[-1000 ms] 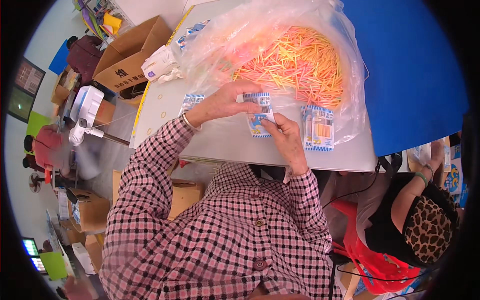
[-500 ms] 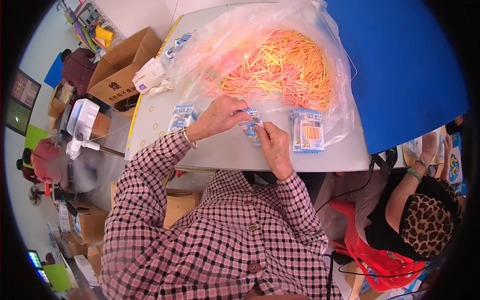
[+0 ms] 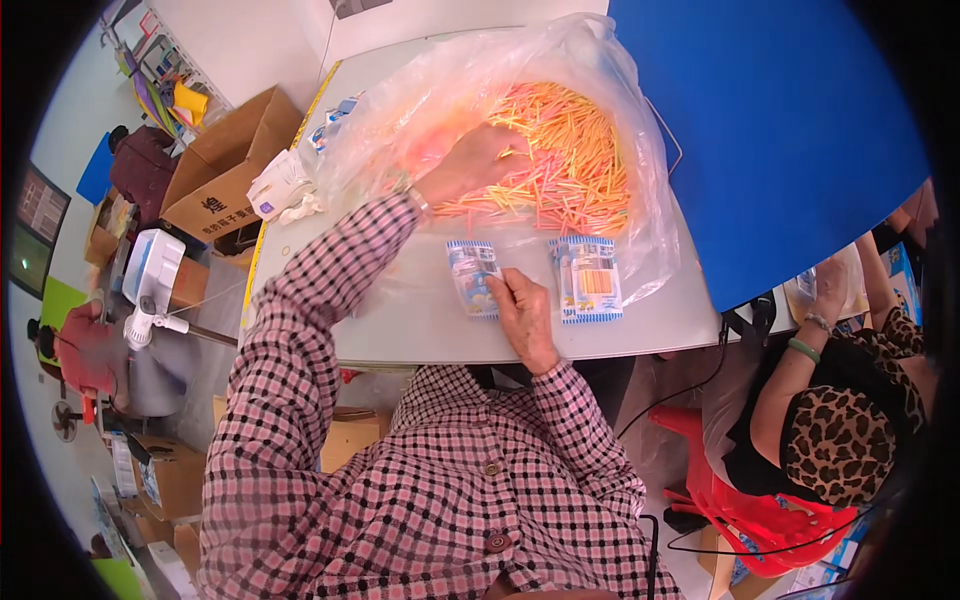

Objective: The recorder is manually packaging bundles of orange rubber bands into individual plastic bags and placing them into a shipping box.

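Left hand: yours (image 3: 475,165) is inside the plastic bag (image 3: 560,40), over the left part of the stick heap. Your fingers are bent down among the sticks; how far apart they are, and whether they have hold of any, you cannot tell from here.
Right hand: yours (image 3: 528,322) pinches a packet (image 3: 470,278) by its right edge, thumb and finger closed on it.
Packet: blue and white, tilted slightly, in front of the bag on your side. Whether it lies flat on the table (image 3: 420,325) or just above it is unclear, as is how full it is.
Sticks: a large heap of loose pink, yellow and orange sticks (image 3: 575,165) lies in the bag.
Packet pile: at least two overlapping packets (image 3: 597,283) lie to the right of your right hand, apart from it.
Progress: that pile looks set aside as done, though you cannot confirm what is inside. The packet you hold seems unfinished, and with so many sticks loose, much appears left.
Far left: a tissue pack (image 3: 283,185) sits near the table's edge.
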`<state>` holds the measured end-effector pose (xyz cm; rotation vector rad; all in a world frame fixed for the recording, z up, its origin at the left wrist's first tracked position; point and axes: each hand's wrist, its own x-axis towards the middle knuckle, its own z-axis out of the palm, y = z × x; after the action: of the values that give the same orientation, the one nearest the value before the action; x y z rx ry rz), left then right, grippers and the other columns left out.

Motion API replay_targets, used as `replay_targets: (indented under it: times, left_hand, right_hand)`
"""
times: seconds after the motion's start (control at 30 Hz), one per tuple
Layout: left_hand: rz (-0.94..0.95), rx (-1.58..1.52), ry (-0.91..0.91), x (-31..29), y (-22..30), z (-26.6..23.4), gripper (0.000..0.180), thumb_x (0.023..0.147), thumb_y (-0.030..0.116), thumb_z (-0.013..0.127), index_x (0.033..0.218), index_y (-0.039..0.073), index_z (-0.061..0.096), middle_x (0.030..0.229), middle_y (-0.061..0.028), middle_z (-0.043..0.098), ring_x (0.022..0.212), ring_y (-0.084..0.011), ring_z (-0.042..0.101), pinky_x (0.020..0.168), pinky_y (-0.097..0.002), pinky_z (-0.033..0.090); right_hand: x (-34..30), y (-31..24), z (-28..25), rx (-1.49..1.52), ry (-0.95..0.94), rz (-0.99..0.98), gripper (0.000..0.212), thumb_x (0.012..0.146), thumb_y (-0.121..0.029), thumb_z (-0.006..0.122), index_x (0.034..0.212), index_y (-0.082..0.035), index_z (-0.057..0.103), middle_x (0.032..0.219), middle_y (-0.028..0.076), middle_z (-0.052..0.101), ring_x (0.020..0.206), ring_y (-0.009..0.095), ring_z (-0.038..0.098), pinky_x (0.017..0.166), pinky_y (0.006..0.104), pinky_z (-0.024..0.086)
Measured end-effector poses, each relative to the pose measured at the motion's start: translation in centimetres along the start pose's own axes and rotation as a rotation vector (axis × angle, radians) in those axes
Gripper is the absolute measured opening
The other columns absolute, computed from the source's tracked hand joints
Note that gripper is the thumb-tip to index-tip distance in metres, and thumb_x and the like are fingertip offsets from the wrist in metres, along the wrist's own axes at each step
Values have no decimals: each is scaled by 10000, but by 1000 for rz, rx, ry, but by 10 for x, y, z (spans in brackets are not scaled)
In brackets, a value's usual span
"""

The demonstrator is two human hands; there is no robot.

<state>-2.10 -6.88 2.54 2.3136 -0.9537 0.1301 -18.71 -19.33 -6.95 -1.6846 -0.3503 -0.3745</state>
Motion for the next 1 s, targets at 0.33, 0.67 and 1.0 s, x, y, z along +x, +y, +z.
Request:
replay_targets:
  times: [0.33, 0.67, 1.0]
  left_hand:
    - [-242, 702, 7, 113, -31, 61, 402, 785, 443, 527, 924, 96, 676, 1012, -122, 614, 1026, -313, 518, 812, -498, 374]
    - [-485, 755, -161, 141, -30, 74, 364, 731, 303, 576, 1054, 158, 661, 1200, -114, 548, 1147, -338, 416, 886, -563, 256]
    - [-546, 608, -154, 132, -39, 63, 373, 766, 275, 530, 1090, 119, 629, 1259, -122, 515, 1191, -398, 389, 858, -623, 293]
  right_hand:
    - [1, 1, 5, 10, 9, -30, 119, 834, -69, 580, 767, 20, 536, 667, 210, 526, 582, 375, 528, 502, 408, 407]
    - [2, -3, -1, -43, -45, -66, 89, 844, -71, 554, 842, 13, 525, 733, 218, 551, 657, 392, 548, 555, 441, 431]
    - [2, -1, 1, 1, 3, -75, 105, 839, -83, 560, 796, 8, 528, 715, 219, 551, 653, 401, 543, 564, 453, 428]
